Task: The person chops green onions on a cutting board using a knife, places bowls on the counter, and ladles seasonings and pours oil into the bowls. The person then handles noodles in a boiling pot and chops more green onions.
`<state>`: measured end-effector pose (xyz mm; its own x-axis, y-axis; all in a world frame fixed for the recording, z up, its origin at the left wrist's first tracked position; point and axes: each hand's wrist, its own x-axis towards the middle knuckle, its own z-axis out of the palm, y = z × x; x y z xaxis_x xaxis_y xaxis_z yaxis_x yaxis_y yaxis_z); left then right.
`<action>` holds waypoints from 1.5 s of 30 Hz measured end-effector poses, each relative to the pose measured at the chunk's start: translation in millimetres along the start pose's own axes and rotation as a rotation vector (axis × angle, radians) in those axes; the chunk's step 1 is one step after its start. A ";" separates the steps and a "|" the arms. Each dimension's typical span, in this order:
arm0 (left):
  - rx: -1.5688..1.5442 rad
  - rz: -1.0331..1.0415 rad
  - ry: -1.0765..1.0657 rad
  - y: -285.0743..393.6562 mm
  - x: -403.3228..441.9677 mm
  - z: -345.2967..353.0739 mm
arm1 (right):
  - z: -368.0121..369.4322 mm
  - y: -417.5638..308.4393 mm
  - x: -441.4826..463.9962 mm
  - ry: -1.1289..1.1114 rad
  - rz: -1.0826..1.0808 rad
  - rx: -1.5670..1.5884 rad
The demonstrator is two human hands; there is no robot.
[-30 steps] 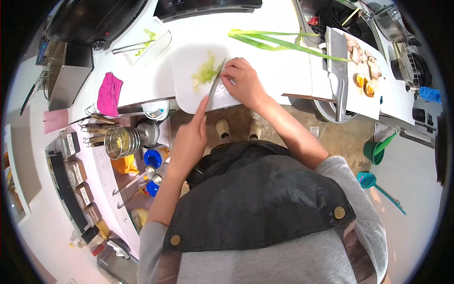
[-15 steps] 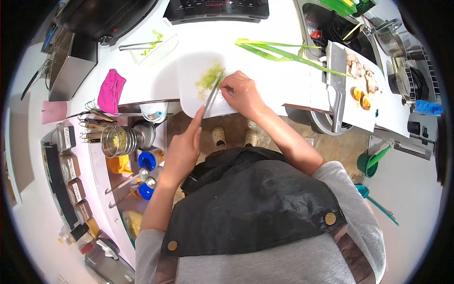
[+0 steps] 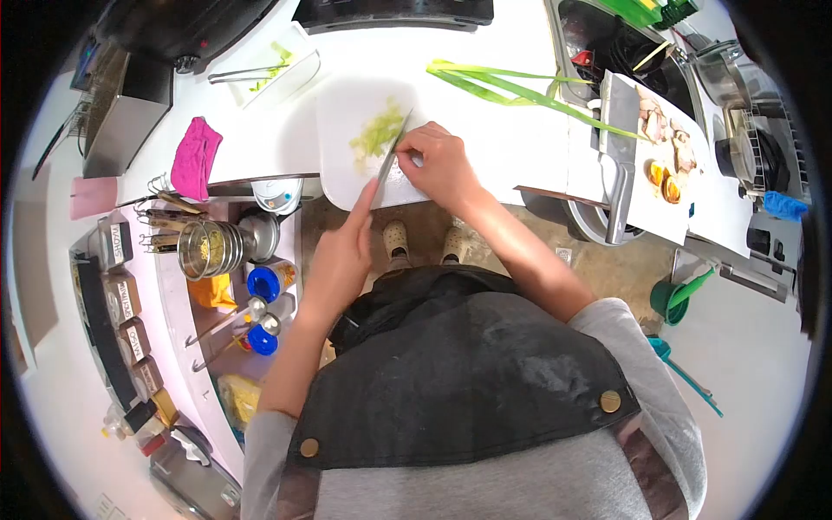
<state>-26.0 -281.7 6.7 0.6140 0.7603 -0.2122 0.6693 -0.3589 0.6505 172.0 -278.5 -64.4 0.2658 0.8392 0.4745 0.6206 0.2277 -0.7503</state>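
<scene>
My left hand (image 3: pixel 342 264) is closed around the handle of a kitchen knife (image 3: pixel 396 147), with its blade pointing up and away over a white cutting board (image 3: pixel 341 184). My right hand (image 3: pixel 439 169) is curled, fingertips pinched together against the right side of the blade. Whatever is between those fingertips is hidden. Chopped green onion (image 3: pixel 373 137) lies in a loose pile on the board, left of the blade. Long green onion stalks (image 3: pixel 494 85) rest on the counter beyond my right hand.
A clear container (image 3: pixel 290 74) with tongs and green bits stands at upper left, near a pink cloth (image 3: pixel 196 159). To the right, a board (image 3: pixel 663 204) holds meat pieces, halved eggs and a cleaver (image 3: pixel 617 191), beside the sink (image 3: pixel 568 39). A black cooktop (image 3: pixel 390 13) sits behind.
The view has shifted slightly. My right hand's fingertips have moved a little down along the blade toward the handle. My left hand keeps hold of the knife.
</scene>
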 end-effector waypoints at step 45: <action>0.500 0.382 0.411 -20.4 95.7 -4.6 | -66.7 7.2 -7.7 -0.064 -0.001 0.050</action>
<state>17.1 -199.1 -23.5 0.7014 0.6395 0.3147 0.6118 -0.7667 0.1945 223.5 -316.2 -42.8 0.2166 0.8685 0.4458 0.5824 0.2515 -0.7730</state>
